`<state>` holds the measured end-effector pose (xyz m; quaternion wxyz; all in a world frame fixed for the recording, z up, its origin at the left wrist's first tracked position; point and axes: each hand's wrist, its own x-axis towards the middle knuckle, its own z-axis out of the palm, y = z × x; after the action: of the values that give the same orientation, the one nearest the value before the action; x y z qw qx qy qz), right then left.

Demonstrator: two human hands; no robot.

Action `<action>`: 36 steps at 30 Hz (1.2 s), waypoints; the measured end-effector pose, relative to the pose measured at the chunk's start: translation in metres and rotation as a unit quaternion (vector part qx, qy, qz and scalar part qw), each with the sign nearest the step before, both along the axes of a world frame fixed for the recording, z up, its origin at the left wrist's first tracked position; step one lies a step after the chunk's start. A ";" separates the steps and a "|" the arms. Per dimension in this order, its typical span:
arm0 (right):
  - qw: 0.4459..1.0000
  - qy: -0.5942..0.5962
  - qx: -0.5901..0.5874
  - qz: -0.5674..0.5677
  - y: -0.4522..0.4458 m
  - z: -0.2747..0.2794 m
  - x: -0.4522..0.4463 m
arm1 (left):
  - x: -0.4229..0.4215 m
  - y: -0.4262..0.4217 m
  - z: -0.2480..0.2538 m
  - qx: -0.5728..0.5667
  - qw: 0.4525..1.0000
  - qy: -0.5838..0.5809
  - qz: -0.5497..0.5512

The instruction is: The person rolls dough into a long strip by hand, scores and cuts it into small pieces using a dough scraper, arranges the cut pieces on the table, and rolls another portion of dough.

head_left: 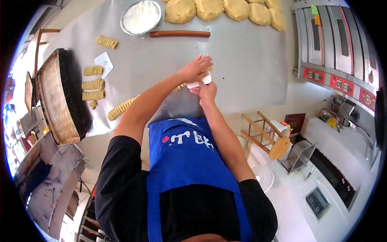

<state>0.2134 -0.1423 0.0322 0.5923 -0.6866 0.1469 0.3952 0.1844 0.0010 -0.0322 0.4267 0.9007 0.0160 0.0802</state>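
Observation:
My left hand (196,69) reaches across the metal table and lies over a small piece of dough, its fingers stretched out. Just below it, my right hand (206,92) is closed on a white scraper (200,82), which touches the dough under my left palm. A long ridged dough roll (122,108) runs partly hidden beneath my left forearm, with its right end showing near the scraper. Further left lie several cut ridged dough pieces (93,84), and a second white scraper (104,64) rests beside them.
A bowl of white flour (140,17), a brown rolling pin (179,34) and several big dough rounds (209,9) are at the table's far side. A dark-rimmed baking tray (58,97) stands left. Right are ovens (338,48) and a wooden stool (279,147).

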 end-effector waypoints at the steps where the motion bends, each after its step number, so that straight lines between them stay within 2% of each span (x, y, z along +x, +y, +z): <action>1: 1.000 0.001 0.000 0.008 0.004 0.013 0.003 | 0.001 0.000 0.001 -0.067 0.996 0.016 0.049; 2: 0.997 -0.066 0.009 0.047 0.006 0.028 0.010 | 0.003 -0.002 0.003 -0.133 0.986 0.030 0.099; 3: 0.987 -0.134 0.019 0.086 0.007 0.044 0.017 | 0.004 -0.004 0.016 -0.133 0.985 0.029 0.107; 4: 0.973 -0.191 -0.008 0.127 0.013 0.060 0.021 | 0.004 -0.006 0.039 -0.294 0.941 0.075 0.150; 5: 0.953 -0.250 -0.030 0.168 0.020 0.071 0.026 | 0.005 -0.007 0.057 -0.443 0.869 0.114 0.190; 6: 0.896 -0.361 -0.097 0.237 0.024 0.069 0.033 | 0.004 -0.014 0.060 -0.541 0.813 0.068 0.207; 7: 0.797 -0.509 -0.152 0.289 0.028 0.064 0.040 | 0.006 -0.019 0.051 -0.591 0.774 0.014 0.228; 8: 0.795 -0.489 -0.176 0.314 0.036 0.069 0.040 | 0.004 -0.024 0.051 -0.631 0.730 -0.021 0.264; 9: 0.767 -0.519 -0.188 0.328 0.050 0.088 0.031 | 0.003 -0.025 0.045 -0.648 0.703 -0.069 0.284; 10: 0.736 -0.549 -0.201 0.341 0.063 0.110 0.020 | -0.005 -0.024 0.055 -0.700 0.644 -0.096 0.292; 13: 0.711 -0.578 -0.165 0.364 0.086 0.135 -0.004 | -0.026 -0.009 0.072 -0.773 0.523 -0.192 0.303; 14: 0.703 -0.585 -0.154 0.374 0.089 0.139 -0.010 | -0.038 -0.001 0.073 -0.769 0.519 -0.208 0.308; 16: 0.731 -0.603 -0.096 0.305 0.095 0.143 -0.018 | -0.069 0.015 0.073 -0.874 0.383 -0.234 0.184; 17: 0.727 -0.608 -0.087 0.308 0.097 0.146 -0.022 | -0.082 0.027 0.072 -0.870 0.386 -0.244 0.184; 19: 0.843 -0.477 0.033 0.246 0.094 0.153 -0.024 | -0.110 0.050 0.071 -0.840 0.340 -0.334 0.261; 21: 0.843 -0.472 0.054 0.253 0.081 0.149 -0.020 | -0.154 0.082 0.073 -0.818 0.348 -0.368 0.273; 23: 0.845 -0.464 0.063 0.259 0.064 0.142 -0.018 | -0.201 0.124 0.071 -0.786 0.397 -0.371 0.294; 24: 0.845 -0.464 0.058 0.262 0.052 0.137 -0.018 | -0.220 0.147 0.071 -0.783 0.401 -0.376 0.292; 26: 0.855 -0.439 0.014 0.277 0.027 0.125 -0.015 | -0.251 0.192 0.074 -0.657 0.420 -0.403 0.478; 27: 0.843 -0.454 -0.010 0.288 0.011 0.117 -0.012 | -0.258 0.209 0.072 -0.643 0.430 -0.416 0.478; 28: 0.842 -0.460 -0.022 0.282 -0.002 0.109 -0.014 | -0.266 0.236 0.062 -0.561 0.456 -0.374 0.580; 29: 0.864 -0.426 -0.005 0.269 -0.007 0.103 -0.017 | -0.282 0.273 0.058 -0.460 0.471 -0.333 0.674; 30: 0.883 -0.394 0.005 0.254 -0.013 0.098 -0.020 | -0.293 0.301 0.051 -0.378 0.491 -0.317 0.718; 31: 0.870 -0.422 0.032 0.254 -0.022 0.086 -0.018 | -0.298 0.320 0.048 -0.301 0.498 -0.294 0.758; 32: 0.902 -0.357 0.013 0.243 -0.017 0.103 -0.030 | -0.303 0.337 0.058 -0.285 0.499 -0.304 0.760; 33: 0.927 -0.291 -0.014 0.236 -0.017 0.123 -0.040 | -0.306 0.346 0.063 -0.188 0.486 -0.172 0.836; 34: 0.926 -0.290 -0.008 0.241 -0.020 0.112 -0.036 | -0.305 0.348 0.063 -0.090 0.453 -0.032 0.886; 35: 0.919 -0.307 -0.003 0.247 -0.026 0.096 -0.031 | -0.303 0.347 0.061 -0.087 0.448 -0.034 0.889; 36: 0.912 -0.325 -0.002 0.252 -0.031 0.087 -0.028 | -0.297 0.340 0.055 -0.010 0.474 -0.075 0.877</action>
<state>0.1857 -0.1735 0.1188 0.4867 -0.7927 -0.2302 0.2860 -0.1128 0.3413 0.0229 0.1418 0.4032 0.7665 0.4794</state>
